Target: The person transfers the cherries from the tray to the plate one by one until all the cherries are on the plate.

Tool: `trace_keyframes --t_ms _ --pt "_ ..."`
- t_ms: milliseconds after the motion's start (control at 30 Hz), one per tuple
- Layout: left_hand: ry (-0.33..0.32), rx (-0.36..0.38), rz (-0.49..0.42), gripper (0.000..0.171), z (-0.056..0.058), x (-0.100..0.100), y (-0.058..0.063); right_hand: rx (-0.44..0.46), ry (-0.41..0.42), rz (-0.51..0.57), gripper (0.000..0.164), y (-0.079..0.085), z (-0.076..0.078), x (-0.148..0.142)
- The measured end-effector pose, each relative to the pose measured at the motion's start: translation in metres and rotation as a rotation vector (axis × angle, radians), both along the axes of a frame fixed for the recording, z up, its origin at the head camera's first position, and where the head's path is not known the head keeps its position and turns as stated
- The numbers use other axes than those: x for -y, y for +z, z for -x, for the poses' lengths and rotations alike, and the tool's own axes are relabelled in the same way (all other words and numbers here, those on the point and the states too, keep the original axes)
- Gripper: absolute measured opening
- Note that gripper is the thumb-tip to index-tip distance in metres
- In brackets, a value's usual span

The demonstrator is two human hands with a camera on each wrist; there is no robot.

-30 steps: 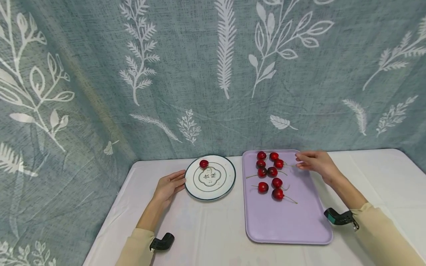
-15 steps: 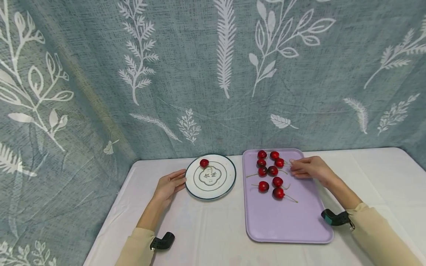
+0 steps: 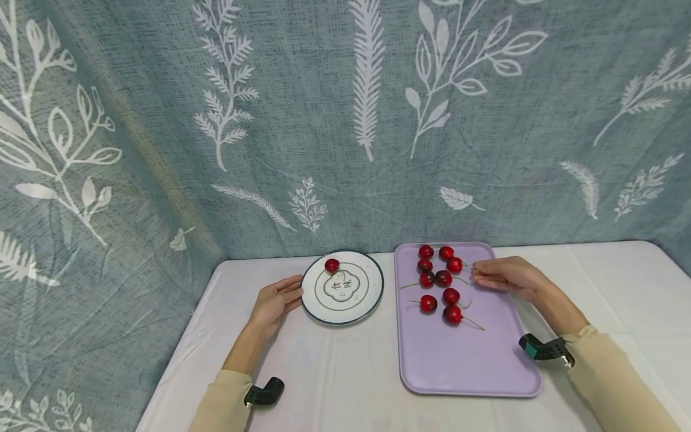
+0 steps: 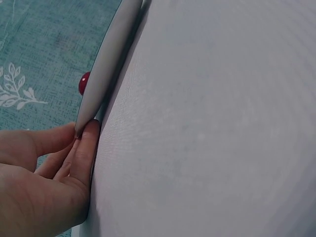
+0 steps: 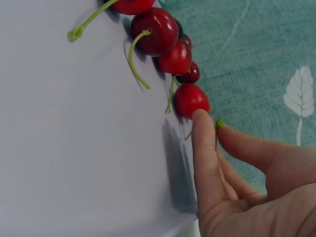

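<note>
Left hand [image 3: 272, 305]: thumb above and fingers below, it pinched the left rim of the white plate [image 3: 353, 312].
Right hand [image 3: 510, 275]: thumb and forefinger nearly met, pinching a green stem [image 5: 219, 123].
Stem's cherry [image 3: 454, 264]: sat on the lilac tray's [image 3: 466, 363] far part.
Plate's cherry [image 3: 332, 266]: lay toward the far side, left of the tray.

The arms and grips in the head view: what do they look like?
A person's, in a beige left sleeve and matching right sleeve. Worn with them are a bent black left device and similar right device with a green patch. The left grip and right grip are ungloved; no cables show.
</note>
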State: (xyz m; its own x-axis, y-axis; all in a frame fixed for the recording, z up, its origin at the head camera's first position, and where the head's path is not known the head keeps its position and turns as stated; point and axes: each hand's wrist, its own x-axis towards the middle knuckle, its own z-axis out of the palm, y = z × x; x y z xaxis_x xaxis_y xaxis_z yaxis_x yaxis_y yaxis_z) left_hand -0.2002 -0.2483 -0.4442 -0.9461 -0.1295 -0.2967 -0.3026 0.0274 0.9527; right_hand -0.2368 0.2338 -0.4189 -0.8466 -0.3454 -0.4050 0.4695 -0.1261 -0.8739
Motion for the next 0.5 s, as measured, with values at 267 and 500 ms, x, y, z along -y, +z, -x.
trace_keyframes --t_ms 267,500 --pt "-0.012 0.0 -0.003 0.045 0.0005 -0.0009 -0.0001 -0.012 -0.008 -0.011 0.017 0.0027 -0.0019 -0.0003" --pt "-0.009 0.005 0.002 0.045 0.0005 -0.0005 0.0003 -0.031 0.012 -0.037 0.017 0.0051 -0.0034 0.0"
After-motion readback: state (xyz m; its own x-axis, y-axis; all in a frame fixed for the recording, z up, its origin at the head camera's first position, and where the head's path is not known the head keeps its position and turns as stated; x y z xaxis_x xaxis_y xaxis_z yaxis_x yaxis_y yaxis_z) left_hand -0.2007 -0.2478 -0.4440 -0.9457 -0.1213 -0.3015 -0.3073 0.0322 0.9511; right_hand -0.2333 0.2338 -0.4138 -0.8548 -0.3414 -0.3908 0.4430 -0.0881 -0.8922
